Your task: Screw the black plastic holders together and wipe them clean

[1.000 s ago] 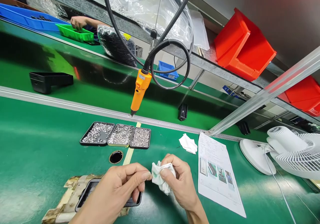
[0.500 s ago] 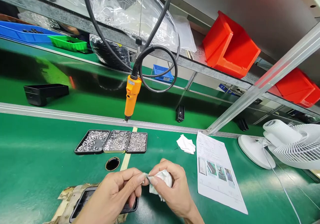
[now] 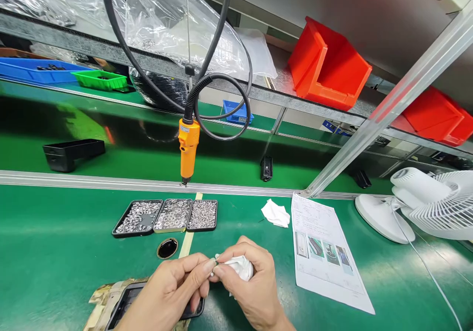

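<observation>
While the left hand (image 3: 177,285) pinches a tiny piece (image 3: 212,274), too small to identify, above the surface (image 3: 62,245) | here's the right hand (image 3: 254,282), fingers wrapped round crumpled white cloth (image 3: 243,268), tips meeting it, perhaps for steadiness | hardware trays (image 3: 169,230) just beyond, presumably for quick reach

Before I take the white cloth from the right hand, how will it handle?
The white cloth would probably be floppy, since it bunches in folds inside the right hand. It looks thin, so likely light. Its crumpled shape seems unlikely to roll.
</observation>
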Available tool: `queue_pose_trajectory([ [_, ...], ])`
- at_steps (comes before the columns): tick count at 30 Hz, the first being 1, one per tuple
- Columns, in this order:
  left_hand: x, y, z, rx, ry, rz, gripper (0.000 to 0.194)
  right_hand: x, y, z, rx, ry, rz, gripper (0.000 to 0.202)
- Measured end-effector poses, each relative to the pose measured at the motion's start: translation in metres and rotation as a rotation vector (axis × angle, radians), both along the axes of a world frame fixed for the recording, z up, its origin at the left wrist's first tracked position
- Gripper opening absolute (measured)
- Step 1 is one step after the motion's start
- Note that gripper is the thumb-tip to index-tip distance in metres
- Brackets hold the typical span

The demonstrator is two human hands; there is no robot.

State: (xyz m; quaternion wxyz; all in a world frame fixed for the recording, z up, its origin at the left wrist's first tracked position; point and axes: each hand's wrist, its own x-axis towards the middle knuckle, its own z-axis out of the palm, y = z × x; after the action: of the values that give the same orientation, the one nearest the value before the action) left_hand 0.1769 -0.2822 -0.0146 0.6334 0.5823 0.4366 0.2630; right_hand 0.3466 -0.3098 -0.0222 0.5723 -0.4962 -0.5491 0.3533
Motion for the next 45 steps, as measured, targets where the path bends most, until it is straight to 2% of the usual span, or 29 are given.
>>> queue_pose_trajectory([
  [5,0.003,-0.001,0.005,-0.036,-0.015,-0.023,0.06,-0.003,0.0,-0.004,0.055,0.0,-0.032,0.005],
  [11,0.006,-0.002,0.014,-0.278,-0.059,-0.024,0.073,-0.003,0.0,-0.006,0.111,0.005,-0.035,0.005],
  [13,0.007,-0.002,0.015,-0.312,-0.076,-0.012,0.075,-0.003,0.0,-0.006,0.129,0.005,-0.027,0.004],
  [20,0.006,0.0,0.007,-0.274,-0.124,-0.039,0.075,-0.002,0.0,-0.006,0.212,-0.008,-0.007,0.006],
  [24,0.001,0.001,0.003,-0.179,-0.13,-0.059,0.068,0.0,0.0,-0.005,0.263,-0.033,0.024,0.007],
  [29,-0.008,0.002,-0.005,-0.002,-0.045,-0.066,0.059,-0.002,-0.002,-0.007,0.255,-0.046,0.014,0.009],
  [37,-0.011,-0.004,-0.013,0.116,0.091,-0.013,0.057,-0.007,-0.001,-0.013,0.224,-0.074,-0.051,0.012],
  [41,-0.012,-0.007,-0.016,0.129,0.125,-0.006,0.055,-0.007,0.0,-0.012,0.247,-0.097,-0.047,0.014],
  [45,-0.013,-0.005,-0.016,0.075,0.068,-0.042,0.055,-0.005,0.0,-0.012,0.237,-0.098,0.007,0.016],
])
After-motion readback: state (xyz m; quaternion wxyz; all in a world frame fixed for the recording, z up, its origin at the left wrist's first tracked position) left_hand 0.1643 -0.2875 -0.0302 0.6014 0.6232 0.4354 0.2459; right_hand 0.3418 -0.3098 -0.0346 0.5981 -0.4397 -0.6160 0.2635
